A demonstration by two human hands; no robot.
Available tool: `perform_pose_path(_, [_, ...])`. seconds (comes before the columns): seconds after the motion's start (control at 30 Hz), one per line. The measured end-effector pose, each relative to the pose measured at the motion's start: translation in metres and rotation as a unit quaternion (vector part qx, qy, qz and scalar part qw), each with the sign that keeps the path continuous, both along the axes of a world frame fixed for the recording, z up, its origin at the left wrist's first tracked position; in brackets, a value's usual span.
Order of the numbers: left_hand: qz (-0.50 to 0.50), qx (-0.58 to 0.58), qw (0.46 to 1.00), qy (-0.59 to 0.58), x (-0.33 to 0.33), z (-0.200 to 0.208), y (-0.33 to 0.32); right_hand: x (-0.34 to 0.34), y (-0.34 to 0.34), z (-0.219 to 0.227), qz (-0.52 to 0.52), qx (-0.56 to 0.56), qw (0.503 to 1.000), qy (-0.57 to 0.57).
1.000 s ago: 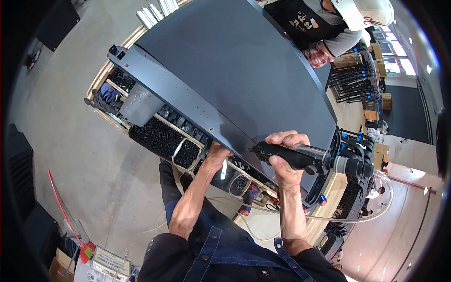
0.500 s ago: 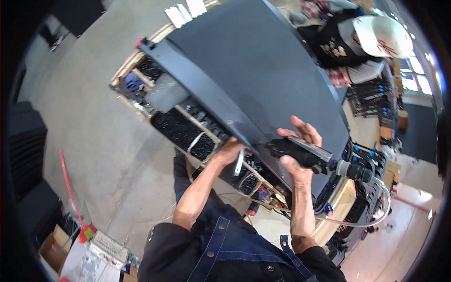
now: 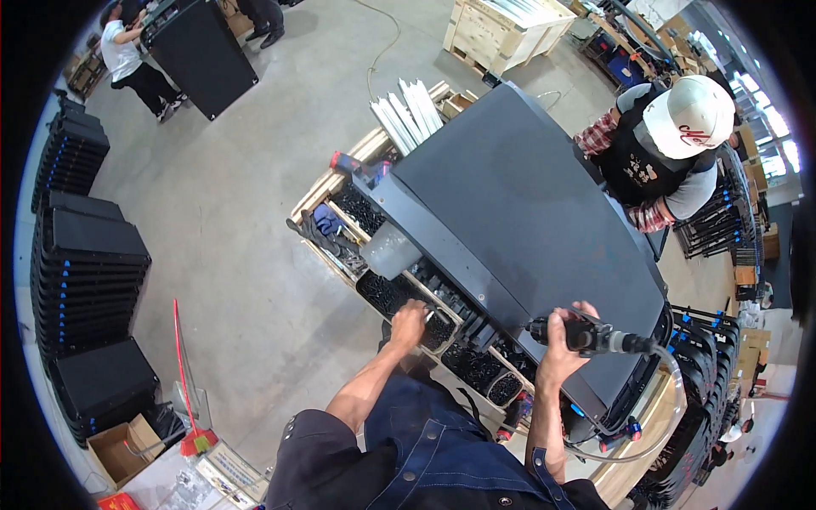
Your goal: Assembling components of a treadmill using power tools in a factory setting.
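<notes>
My right hand [image 3: 561,344] grips a black pneumatic screwdriver [image 3: 588,337] lying level above the near side of a large dark grey panel [image 3: 518,195]. A clear air hose [image 3: 678,382] runs from the tool's rear end. My left hand [image 3: 409,325] is over a wooden parts tray at the panel's left edge, above a compartment of small black screws [image 3: 387,293]. Its fingers are drawn together; a small pale bit shows at their tips, too small to name.
Across the panel stands a co-worker in a white cap [image 3: 693,115]. White metal strips [image 3: 408,119] lie at the tray's far end. Stacked black panels [image 3: 89,246] line the left side. A red-handled broom [image 3: 183,365] stands at lower left. Farther back is a wooden crate [image 3: 501,38].
My left hand has left the panel's edge, where a pale metal strip was beside it, for the screw tray. The right hand's fingers have closed round the screwdriver. The view has swung.
</notes>
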State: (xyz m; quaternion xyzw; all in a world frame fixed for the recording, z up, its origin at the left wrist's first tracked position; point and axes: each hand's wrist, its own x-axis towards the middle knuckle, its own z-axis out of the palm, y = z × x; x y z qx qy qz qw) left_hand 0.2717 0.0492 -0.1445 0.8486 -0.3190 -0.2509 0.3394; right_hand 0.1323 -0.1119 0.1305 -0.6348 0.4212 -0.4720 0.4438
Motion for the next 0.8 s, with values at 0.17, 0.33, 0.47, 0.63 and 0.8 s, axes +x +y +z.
perform_pose_path(0.17, [-0.035,-0.016,0.994,-0.103,0.028,-0.014,-0.010,-0.001,-0.016,0.006,0.049,0.028,0.998,0.015])
perform_pose_path(0.33, [-0.016,-0.106,0.802,0.588,0.000,0.069,-0.069,0.016,0.012,0.013,-0.054,-0.012,0.996,-0.064])
perform_pose_path(0.47, [-0.097,-0.305,0.254,0.913,-0.053,0.027,-0.097,-0.010,0.017,0.052,0.177,-0.214,0.955,0.107])
perform_pose_path(0.63, [0.084,-0.087,0.391,0.913,-0.069,0.024,-0.121,-0.124,0.047,0.047,-0.032,0.069,0.993,-0.087])
perform_pose_path(0.8, [0.036,-0.130,0.423,0.896,-0.040,0.003,-0.131,-0.256,0.108,0.028,-0.277,0.176,0.943,-0.062])
